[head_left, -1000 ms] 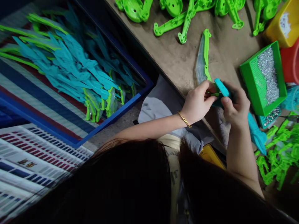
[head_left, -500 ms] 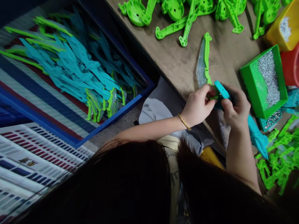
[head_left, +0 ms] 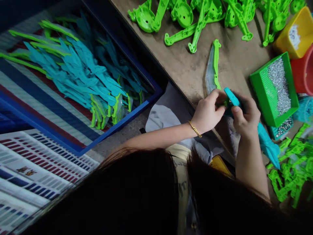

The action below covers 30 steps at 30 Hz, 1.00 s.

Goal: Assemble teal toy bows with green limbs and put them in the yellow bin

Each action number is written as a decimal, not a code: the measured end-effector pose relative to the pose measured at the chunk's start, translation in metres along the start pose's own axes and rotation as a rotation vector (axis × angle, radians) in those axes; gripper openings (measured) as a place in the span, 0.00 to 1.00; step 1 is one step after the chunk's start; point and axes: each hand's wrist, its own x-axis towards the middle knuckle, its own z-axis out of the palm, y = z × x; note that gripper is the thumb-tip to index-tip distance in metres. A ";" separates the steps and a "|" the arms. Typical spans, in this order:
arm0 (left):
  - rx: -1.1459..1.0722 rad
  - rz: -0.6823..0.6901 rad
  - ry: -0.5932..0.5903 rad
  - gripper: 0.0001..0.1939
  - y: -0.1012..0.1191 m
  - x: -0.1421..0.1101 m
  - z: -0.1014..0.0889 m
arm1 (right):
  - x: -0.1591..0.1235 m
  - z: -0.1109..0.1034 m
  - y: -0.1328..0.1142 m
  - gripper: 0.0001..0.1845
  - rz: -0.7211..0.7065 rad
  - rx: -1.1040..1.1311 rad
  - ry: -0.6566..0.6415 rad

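Observation:
In the head view my right hand (head_left: 247, 113) is closed around a turquoise plastic part (head_left: 268, 143). One end of it rises beside the thumb, and its pointed end comes out below the hand toward the lower right. My left hand (head_left: 209, 109) is closed, thumb and fingers pinching at the near end of a bright green strip with a clear curved blade (head_left: 210, 70). That strip reaches away over the table top. Both hands meet at the table's near edge, where the green end and the turquoise part come together. My fingers cover the exact contact.
Right of my hands, a green tray (head_left: 271, 98) holds small silver pieces, near a yellow bin (head_left: 293, 36) and a red container (head_left: 303, 70). Green plastic parts (head_left: 184, 14) line the far side; more (head_left: 290, 173) lie lower right. On the left, a blue crate (head_left: 117, 125) contains turquoise-and-green parts.
The view has shifted slightly, so the table things sit a little lower. Both hands keep nearly the same grip and place, with only a small movement at the fingers.

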 end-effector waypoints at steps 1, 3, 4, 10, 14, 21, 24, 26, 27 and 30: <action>0.003 0.005 -0.001 0.13 0.000 0.000 0.000 | 0.000 0.000 0.000 0.26 -0.002 -0.005 0.003; 0.008 0.013 -0.008 0.12 0.000 -0.001 -0.001 | 0.000 0.000 0.001 0.26 -0.004 -0.014 0.003; 0.014 0.015 -0.013 0.12 -0.001 -0.001 -0.001 | 0.000 0.000 0.001 0.26 -0.006 -0.015 0.001; 0.085 0.018 -0.015 0.12 -0.002 -0.002 -0.002 | -0.001 0.002 0.002 0.26 -0.013 0.008 -0.005; 0.099 0.026 -0.003 0.12 -0.002 -0.002 -0.003 | -0.001 0.003 0.001 0.26 -0.027 0.016 -0.002; 0.098 0.023 -0.003 0.12 -0.003 -0.003 -0.003 | -0.002 0.002 0.003 0.26 -0.032 -0.013 -0.002; 0.084 0.028 0.002 0.11 -0.003 -0.004 -0.003 | -0.001 0.002 0.003 0.26 -0.037 -0.020 -0.002; 0.079 0.027 -0.001 0.12 -0.004 -0.004 -0.003 | -0.001 0.002 0.003 0.26 -0.037 -0.020 0.004; 0.078 0.026 -0.002 0.12 -0.004 -0.004 -0.003 | -0.001 0.003 0.002 0.26 -0.035 -0.017 0.008; 0.064 0.019 0.001 0.11 -0.004 -0.004 -0.002 | -0.001 0.003 0.002 0.26 -0.029 -0.009 0.014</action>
